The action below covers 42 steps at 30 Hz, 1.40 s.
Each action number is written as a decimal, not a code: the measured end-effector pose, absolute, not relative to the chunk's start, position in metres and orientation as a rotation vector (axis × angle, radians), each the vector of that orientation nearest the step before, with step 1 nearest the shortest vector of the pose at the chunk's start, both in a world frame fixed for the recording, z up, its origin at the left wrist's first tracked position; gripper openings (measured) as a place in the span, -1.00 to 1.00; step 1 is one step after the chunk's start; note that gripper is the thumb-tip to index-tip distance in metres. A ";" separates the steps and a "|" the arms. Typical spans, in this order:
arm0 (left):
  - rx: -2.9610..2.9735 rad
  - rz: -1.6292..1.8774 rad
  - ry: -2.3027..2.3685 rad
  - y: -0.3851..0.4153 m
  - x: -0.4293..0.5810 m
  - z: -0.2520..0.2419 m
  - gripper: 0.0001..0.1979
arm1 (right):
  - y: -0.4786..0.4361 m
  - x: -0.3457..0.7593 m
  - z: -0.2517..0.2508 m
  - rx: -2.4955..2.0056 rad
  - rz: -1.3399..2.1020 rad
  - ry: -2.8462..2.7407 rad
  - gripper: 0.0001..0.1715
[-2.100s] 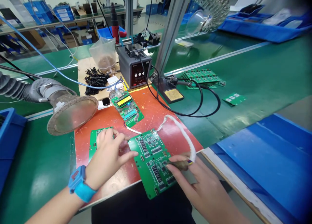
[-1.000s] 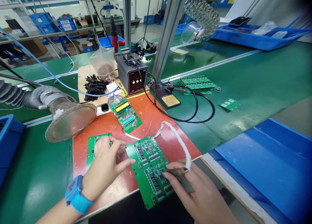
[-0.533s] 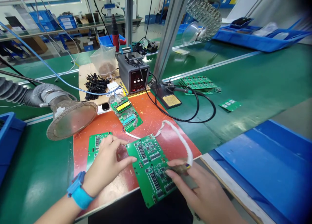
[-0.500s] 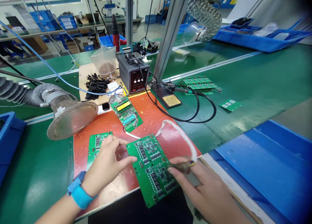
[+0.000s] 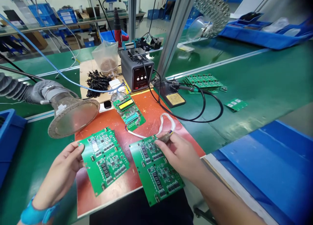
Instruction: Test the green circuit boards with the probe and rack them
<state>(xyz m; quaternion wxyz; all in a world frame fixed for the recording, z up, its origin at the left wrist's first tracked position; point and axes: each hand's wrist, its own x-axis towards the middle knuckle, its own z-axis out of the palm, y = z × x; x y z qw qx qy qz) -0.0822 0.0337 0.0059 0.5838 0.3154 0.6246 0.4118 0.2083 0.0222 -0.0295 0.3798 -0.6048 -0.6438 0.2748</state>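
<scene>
My left hand [image 5: 65,168] grips the left edge of a green circuit board [image 5: 94,174] between thumb and fingers, and the board is tilted above the red mat. A second green circuit board [image 5: 145,176] lies to its right, its lower end sticking out past the mat's front edge. My right hand [image 5: 184,154] pinches a brown wrapped probe [image 5: 165,138] on a white-sleeved cable [image 5: 168,119]. The probe is at the second board's upper edge; whether its tip touches is hidden. The cable leads to a small green board with a yellow display [image 5: 126,104] and a blue socket.
Behind the mat [image 5: 149,104] are a grey soldering station [image 5: 137,71] and an iron stand [image 5: 173,96] with looping black cable. A fume extractor hood [image 5: 73,115] hangs at left. Stacked boards [image 5: 202,81] lie at back right; a blue bin [image 5: 269,166] is at right.
My left hand has let go of the right board, moved left and taken hold of the other board, lifting it. My right hand has shifted the probe up to the right board's upper edge.
</scene>
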 end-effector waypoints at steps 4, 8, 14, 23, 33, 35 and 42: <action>0.744 0.976 1.503 0.039 -0.095 0.001 -0.66 | 0.021 0.209 -0.032 -1.546 0.642 -1.686 -0.84; 0.760 0.995 1.526 0.042 -0.097 0.000 -0.67 | 0.021 0.207 -0.033 -1.552 0.565 -1.736 -0.84; 0.771 1.015 1.546 0.045 -0.100 -0.004 -0.67 | 0.019 0.204 -0.032 -1.553 0.520 -1.764 -0.85; 0.757 1.000 1.568 0.051 -0.115 -0.010 -0.63 | 0.022 0.203 -0.032 -1.528 0.508 -1.779 -0.85; 0.839 0.952 1.563 0.059 -0.114 -0.014 -0.58 | 0.018 0.204 -0.037 -1.540 0.521 -1.760 -0.82; 0.859 0.925 1.551 0.061 -0.112 -0.015 -0.59 | 0.019 0.204 -0.038 -1.548 0.524 -1.769 -0.82; 1.005 0.794 1.533 0.071 -0.104 -0.029 -0.59 | 0.019 0.204 -0.042 -1.518 0.479 -1.787 -0.83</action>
